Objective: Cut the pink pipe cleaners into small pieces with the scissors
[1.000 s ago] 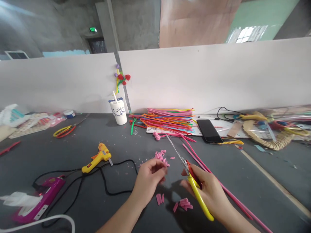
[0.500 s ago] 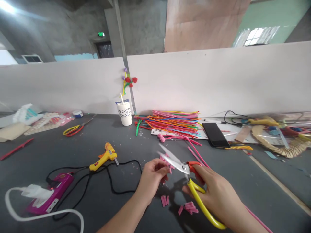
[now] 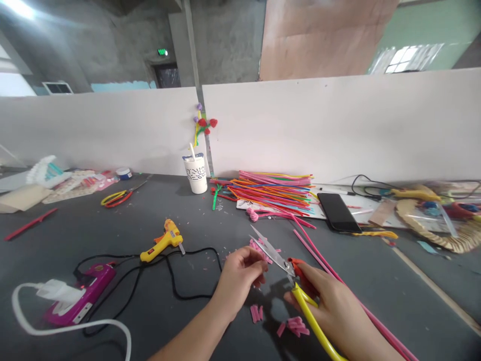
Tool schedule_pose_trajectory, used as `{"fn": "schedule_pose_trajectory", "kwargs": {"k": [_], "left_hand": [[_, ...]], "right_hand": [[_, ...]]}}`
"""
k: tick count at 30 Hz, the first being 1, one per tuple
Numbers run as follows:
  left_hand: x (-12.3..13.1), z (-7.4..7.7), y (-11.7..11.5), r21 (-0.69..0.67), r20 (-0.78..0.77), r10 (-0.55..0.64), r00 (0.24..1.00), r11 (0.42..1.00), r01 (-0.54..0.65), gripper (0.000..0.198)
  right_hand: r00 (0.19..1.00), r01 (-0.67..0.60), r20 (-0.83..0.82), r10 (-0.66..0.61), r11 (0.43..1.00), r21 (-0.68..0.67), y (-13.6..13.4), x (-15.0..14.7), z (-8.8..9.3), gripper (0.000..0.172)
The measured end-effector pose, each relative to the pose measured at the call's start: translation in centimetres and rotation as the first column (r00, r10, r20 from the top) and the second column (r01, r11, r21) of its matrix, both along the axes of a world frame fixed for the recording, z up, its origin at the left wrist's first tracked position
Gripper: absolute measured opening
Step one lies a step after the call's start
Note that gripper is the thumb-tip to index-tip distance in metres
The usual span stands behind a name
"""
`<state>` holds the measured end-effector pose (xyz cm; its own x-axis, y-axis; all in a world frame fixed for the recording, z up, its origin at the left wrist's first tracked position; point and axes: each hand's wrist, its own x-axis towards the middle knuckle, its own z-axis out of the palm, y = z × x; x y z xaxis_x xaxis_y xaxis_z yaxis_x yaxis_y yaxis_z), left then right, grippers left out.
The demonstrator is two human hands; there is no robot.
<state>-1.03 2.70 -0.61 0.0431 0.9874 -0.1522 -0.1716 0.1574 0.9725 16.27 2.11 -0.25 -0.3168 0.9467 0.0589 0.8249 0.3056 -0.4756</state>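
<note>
My right hand (image 3: 330, 301) grips a pair of scissors (image 3: 276, 258) with one red-orange and one yellow handle. Their silver blades point up and left, close together, above a heap of short pink pipe-cleaner pieces (image 3: 259, 245). Beside the blades, my left hand (image 3: 242, 271) is closed in a pinch; whatever its fingertips hold is hidden. Nearer me lie two more small groups of cut pink pieces, one of a few (image 3: 256, 314) and a larger one (image 3: 296, 326). Long pink pipe cleaners (image 3: 313, 250) run past and under my right forearm.
Bundled coloured pipe cleaners (image 3: 270, 190) lie at the back, beside a black phone (image 3: 338, 213) and a white cup (image 3: 196, 173). Leftward are a yellow glue gun (image 3: 161, 244), its black cable, a purple power strip (image 3: 82, 293) and another pair of scissors (image 3: 116, 198).
The scissor blades have come closer together. A pink bit seen at my left fingertips earlier no longer shows there. The view has shifted slightly.
</note>
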Motion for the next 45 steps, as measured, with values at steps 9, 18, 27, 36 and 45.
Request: {"fn": "schedule_pose_trajectory", "kwargs": {"k": [9,18,27,36,45], "left_hand": [[0.16,-0.11,-0.08,0.007,0.032,-0.031,0.999,1.000,0.030,0.003],[0.26,-0.31,-0.05,0.015,0.055,-0.046,0.997,0.999,0.046,0.003],[0.23,-0.20,-0.05,-0.001,0.066,-0.041,0.997,0.999,0.041,0.003],[0.26,0.05,-0.06,-0.003,0.066,-0.037,0.997,0.999,0.038,0.001],[0.37,0.01,-0.06,-0.024,0.060,-0.021,0.998,0.999,0.022,0.007]], "right_hand": [[1.000,-0.020,-0.024,0.020,1.000,-0.009,-0.17,0.16,-0.40,0.020],[0.997,-0.016,-0.071,0.018,0.999,0.036,-0.03,0.13,-0.15,0.026],[0.999,-0.020,-0.026,0.022,0.999,0.049,-0.03,0.27,-0.47,0.022],[0.999,-0.013,-0.041,0.016,0.997,0.081,0.03,0.17,-0.28,0.019],[0.997,0.000,-0.076,0.007,0.996,0.087,-0.02,0.27,0.04,0.017]]}}
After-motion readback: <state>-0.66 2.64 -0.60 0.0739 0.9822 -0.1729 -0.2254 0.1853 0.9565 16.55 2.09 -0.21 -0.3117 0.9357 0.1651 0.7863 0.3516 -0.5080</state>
